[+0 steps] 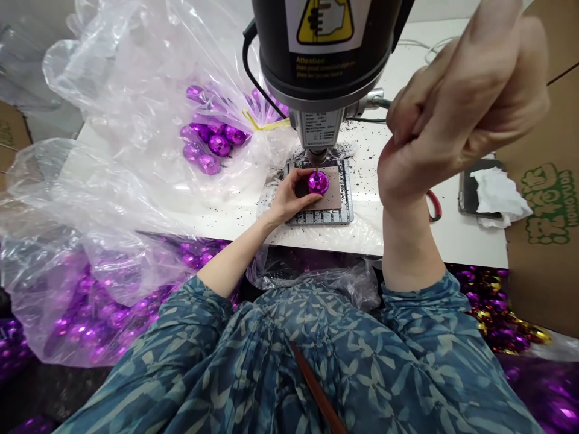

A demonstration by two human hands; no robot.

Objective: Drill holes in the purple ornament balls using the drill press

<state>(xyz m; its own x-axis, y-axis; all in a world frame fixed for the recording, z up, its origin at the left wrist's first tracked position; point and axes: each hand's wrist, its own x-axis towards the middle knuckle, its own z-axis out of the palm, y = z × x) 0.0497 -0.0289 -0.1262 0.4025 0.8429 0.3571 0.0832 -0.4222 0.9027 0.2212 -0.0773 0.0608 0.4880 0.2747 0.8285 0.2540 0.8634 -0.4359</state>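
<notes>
Facing up at drill (329, 78): purple ball (318, 183), left hand (289, 195) pinching; right hand (461, 99) clenching lever (382, 102)

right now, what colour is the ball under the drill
The ball is shiny purple, with a faceted, mirror-like surface; it shows best in the head view.

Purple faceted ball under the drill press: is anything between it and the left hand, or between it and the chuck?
Nothing visible stands between the left hand and the purple faceted ball: the hand pinches it directly. Toward the drill chuck, only the thin bit shows between.
</notes>
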